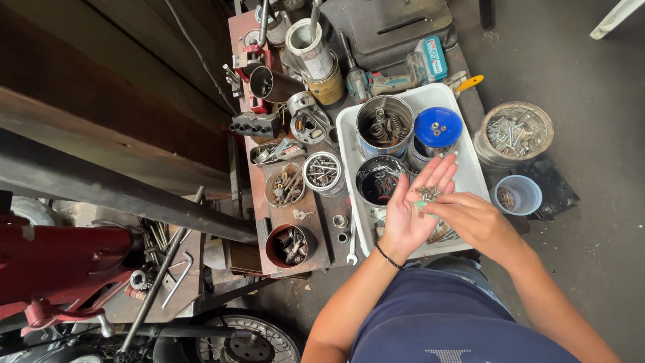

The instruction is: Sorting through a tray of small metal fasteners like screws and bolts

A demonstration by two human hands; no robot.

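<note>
Left hand [411,205] palm up, fingers spread, cupping small screws [426,193], right hand [470,218] fingers pinching among them, above white tray [478,178].

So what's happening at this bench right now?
A person stands over a cluttered workbench, sorting small hardware. The left hand is held open, palm up, with a small pile of screws on it. The right hand reaches in with its fingertips at that pile, picking through it. Both hands hover above a white plastic tray holding metal cans and a blue-lidded jar. More tins of bolts and a cordless drill sit around it.
</note>
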